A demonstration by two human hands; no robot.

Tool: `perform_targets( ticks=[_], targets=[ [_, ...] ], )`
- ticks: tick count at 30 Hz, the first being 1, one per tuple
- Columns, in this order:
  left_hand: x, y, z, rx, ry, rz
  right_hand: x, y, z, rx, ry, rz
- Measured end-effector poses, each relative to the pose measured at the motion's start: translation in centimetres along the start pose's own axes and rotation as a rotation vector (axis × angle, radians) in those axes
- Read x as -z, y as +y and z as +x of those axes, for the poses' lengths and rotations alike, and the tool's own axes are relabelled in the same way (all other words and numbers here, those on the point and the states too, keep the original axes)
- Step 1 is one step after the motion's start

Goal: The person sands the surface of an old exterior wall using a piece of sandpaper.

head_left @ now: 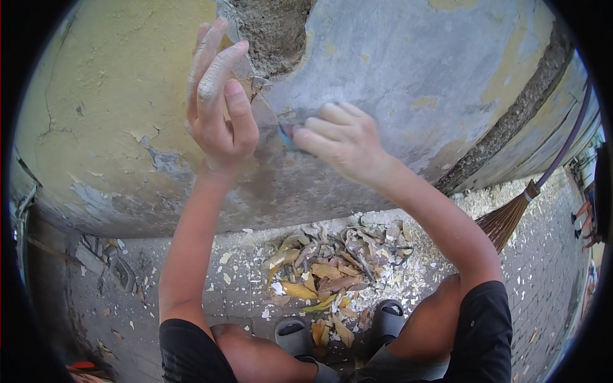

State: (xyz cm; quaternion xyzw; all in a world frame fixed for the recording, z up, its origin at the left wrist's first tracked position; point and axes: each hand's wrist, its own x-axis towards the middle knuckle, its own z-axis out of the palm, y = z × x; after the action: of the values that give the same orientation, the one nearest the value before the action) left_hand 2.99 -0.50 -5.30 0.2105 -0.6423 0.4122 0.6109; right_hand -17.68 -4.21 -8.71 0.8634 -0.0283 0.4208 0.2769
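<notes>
In front of me stands a wall [415,76] with peeling yellow paint and bare grey plaster. My left hand [220,108] is raised close to it, left of a rough broken patch [271,38]. Its fingers are stretched out, dusted white, with nothing held. My right hand [338,137] is closed in a fist against the grey plaster, smeared by motion. From it sticks a small tool with a blue part [290,137], which looks like a scraper; the fingers and blur hide most of it.
Dry leaves [325,274] and paint flakes lie on the paving below, around my sandalled feet [294,335]. A broom [511,217] leans at the right. Broken rubble [105,262] lies at the lower left. Another person's legs [582,217] show at the far right.
</notes>
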Motion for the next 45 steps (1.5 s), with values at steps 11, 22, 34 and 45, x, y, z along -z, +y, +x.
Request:
perform_targets(
  ticks=[11, 22, 34, 45],
  targets=[
    [1.8, 0.1, 0.2, 0.211, 0.006, -0.508, -0.3, -2.7, 0.7, 0.03, -0.053, -0.081],
    [2.1, -0.3, -0.1, 0.278, 0.09, -0.647, -0.8, -3.6, 0.7, -0.049, -0.117, -0.021],
    [1.7, -0.2, 0.0, 0.239, 0.094, -0.562, -0.8, -3.5, -0.5, 0.038, -0.192, 0.03],
    [0.7, -0.2, 0.2, 0.176, 0.13, -0.414, 0.2, -3.1, 0.5, 0.053, -0.201, -0.043]
  ],
)
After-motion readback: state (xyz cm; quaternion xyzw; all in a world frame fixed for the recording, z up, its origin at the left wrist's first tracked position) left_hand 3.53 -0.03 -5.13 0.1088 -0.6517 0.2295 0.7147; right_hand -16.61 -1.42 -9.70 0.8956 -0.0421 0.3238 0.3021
